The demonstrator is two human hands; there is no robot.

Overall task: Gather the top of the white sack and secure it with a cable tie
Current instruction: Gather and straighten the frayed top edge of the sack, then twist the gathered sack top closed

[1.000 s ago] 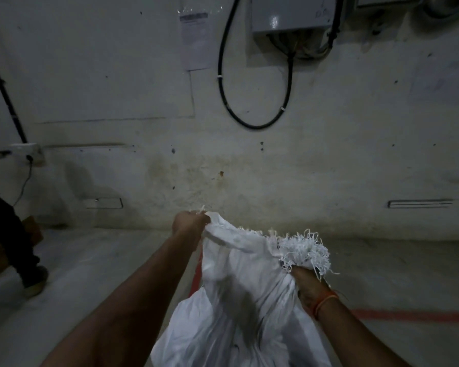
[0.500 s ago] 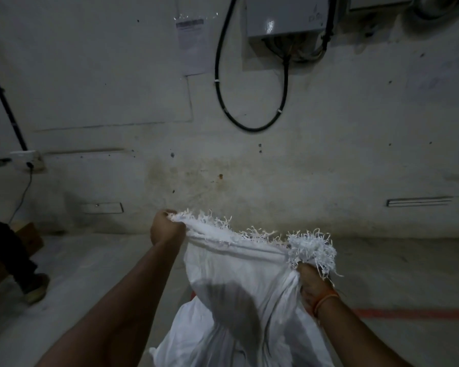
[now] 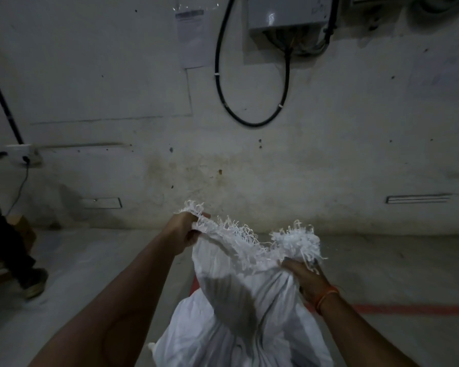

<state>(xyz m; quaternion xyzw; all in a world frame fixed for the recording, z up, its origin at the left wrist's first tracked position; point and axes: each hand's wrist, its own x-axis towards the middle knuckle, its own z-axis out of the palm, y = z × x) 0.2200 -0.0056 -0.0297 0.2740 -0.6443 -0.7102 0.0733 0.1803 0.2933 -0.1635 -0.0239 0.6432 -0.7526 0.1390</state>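
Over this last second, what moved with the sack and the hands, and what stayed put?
The left hand swung out to the left with its corner of the white sack, pulling the frayed top edge out, then eased back toward the middle, so the edge now sags. The right hand kept its grip under the bunched fringe, hardly moving. No cable tie is in view.

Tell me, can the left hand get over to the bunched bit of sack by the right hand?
Probably yes. The left hand grips the frayed edge of the white sack, and only slack fabric lies between it and the bunch the right hand holds.
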